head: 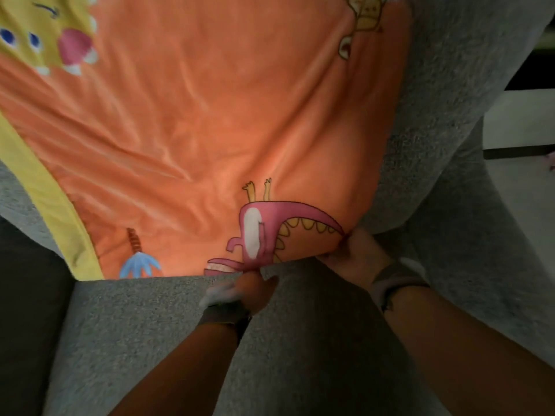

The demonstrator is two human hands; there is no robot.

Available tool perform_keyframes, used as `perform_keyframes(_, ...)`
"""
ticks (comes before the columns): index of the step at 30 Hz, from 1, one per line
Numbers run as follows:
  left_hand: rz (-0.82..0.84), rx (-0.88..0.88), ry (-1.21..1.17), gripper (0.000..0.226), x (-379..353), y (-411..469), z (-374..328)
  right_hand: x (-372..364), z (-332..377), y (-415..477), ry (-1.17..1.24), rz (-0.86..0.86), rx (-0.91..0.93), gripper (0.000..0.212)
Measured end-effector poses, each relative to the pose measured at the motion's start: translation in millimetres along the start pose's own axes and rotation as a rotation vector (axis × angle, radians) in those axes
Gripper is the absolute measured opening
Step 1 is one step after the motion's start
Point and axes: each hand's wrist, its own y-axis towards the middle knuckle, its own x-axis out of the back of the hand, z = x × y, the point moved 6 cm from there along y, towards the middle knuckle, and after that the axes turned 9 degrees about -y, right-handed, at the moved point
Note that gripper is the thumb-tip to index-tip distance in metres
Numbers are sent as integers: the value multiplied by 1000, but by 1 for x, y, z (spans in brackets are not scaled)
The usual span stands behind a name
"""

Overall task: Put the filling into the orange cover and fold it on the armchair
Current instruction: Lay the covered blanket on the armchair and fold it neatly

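The orange cover, printed with cartoon animals and edged in yellow on the left, lies spread over the grey armchair. It looks softly padded; I cannot see the filling itself. My left hand pinches the cover's near edge below the pink crocodile print. My right hand grips the cover's near right corner. Both hands sit at the front of the seat, close together.
The armchair's grey armrest curves along the right side of the cover. A white surface with a dark edge stands at the far right. Dark floor shows at the lower left.
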Motion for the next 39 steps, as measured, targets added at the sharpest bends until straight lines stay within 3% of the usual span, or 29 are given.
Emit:
perform_keyframes(3, -160, 37, -203, 43, 2, -15, -22, 4, 12, -11, -297, -7, 163, 34)
perform_keyframes(6, -373, 88, -606, 41, 20, -36, -36, 18, 36, -21, -483, -239, 368, 48)
perform_keyframes(9, -438, -125, -1169, 39, 40, -50, -60, 14, 75, -34, -536, -447, 573, 65)
perform_keyframes(12, -380, -176, -1364, 43, 53, -58, -78, -9, 112, -43, -850, -427, 745, 37)
perform_keyframes(14, -416, -177, -1332, 53, 67, -64, -85, -27, 127, -45, -944, -310, 746, 9)
perform_keyframes(17, -532, -141, -1228, 75, 91, -74, -85, -52, 145, -60, -957, -178, 683, 21)
perform_keyframes(19, -529, -152, -1129, 61, 101, -78, -92, -59, 152, -64, -950, -109, 611, 21)
perform_keyframes(22, -531, -256, -1044, 22, 113, -88, -101, -64, 157, -69, -859, -40, 480, 21)
perform_keyframes(23, -531, -284, -1044, 21, 114, -90, -103, -62, 159, -68, -852, -55, 460, 25)
perform_keyframes(25, -526, -347, -1041, 44, 114, -96, -107, -61, 160, -69, -883, -57, 439, 29)
perform_keyframes(29, -604, -356, -827, 21, 110, -99, -104, -61, 157, -73, -909, -52, 463, 43)
perform_keyframes(31, -595, -346, -635, 36, 106, -96, -104, -60, 157, -76, -889, -73, 491, 46)
perform_keyframes(35, -763, -411, -430, 40, 111, -109, -115, -59, 157, -79, -860, -55, 522, 25)
perform_keyframes(39, -806, -477, -268, 22, 116, -116, -127, -56, 158, -77, -899, -61, 550, 30)
